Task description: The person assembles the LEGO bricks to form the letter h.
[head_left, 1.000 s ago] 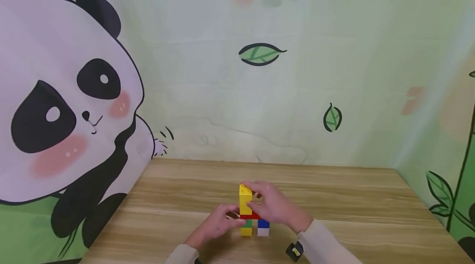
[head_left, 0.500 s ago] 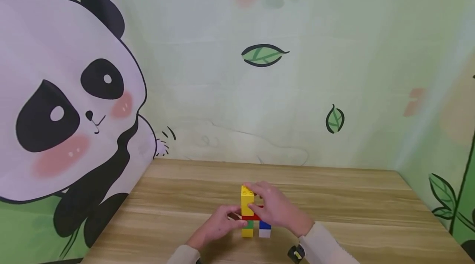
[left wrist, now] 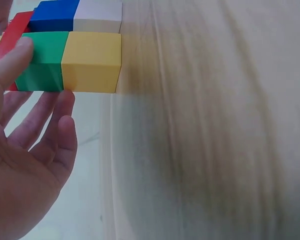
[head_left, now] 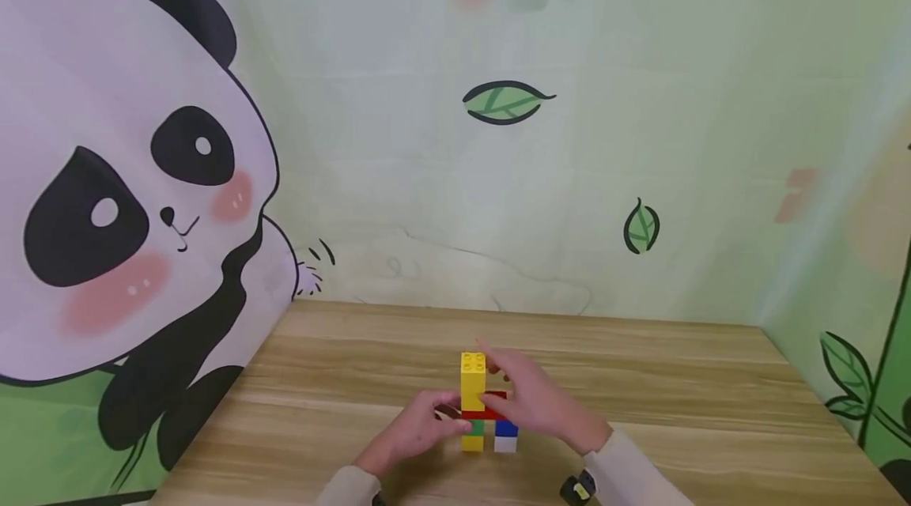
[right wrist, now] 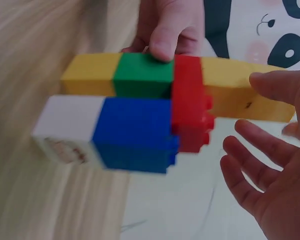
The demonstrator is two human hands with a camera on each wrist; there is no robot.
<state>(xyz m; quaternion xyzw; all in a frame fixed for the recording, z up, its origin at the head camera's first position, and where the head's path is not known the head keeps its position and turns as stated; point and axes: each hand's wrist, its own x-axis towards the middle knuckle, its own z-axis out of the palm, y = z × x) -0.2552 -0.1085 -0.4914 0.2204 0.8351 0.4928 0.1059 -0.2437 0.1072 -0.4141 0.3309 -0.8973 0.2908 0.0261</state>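
A small toy-brick structure stands upright on the wooden table (head_left: 342,364). One leg is a green brick (head_left: 478,428) over a yellow brick (head_left: 473,444); the other is a blue brick (head_left: 506,428) over a white brick (head_left: 506,444). A red brick (head_left: 491,415) bridges both legs, with a tall yellow block (head_left: 473,389) upright on its left end. My left hand (head_left: 418,428) pinches the green brick, thumb in front and fingers behind. At the tall yellow block, my right hand (head_left: 534,394) touches its side with the thumb (right wrist: 272,85), the other fingers spread apart from it.
Behind the table rises a printed wall covering (head_left: 398,174) with a panda and leaves. A small dark device (head_left: 578,488) is at the right wrist. The table's back edge (head_left: 569,316) meets the wall covering.
The index finger of my right hand has lifted off the tall yellow block's top, and that hand has shifted slightly right. My left hand keeps its hold on the green brick.
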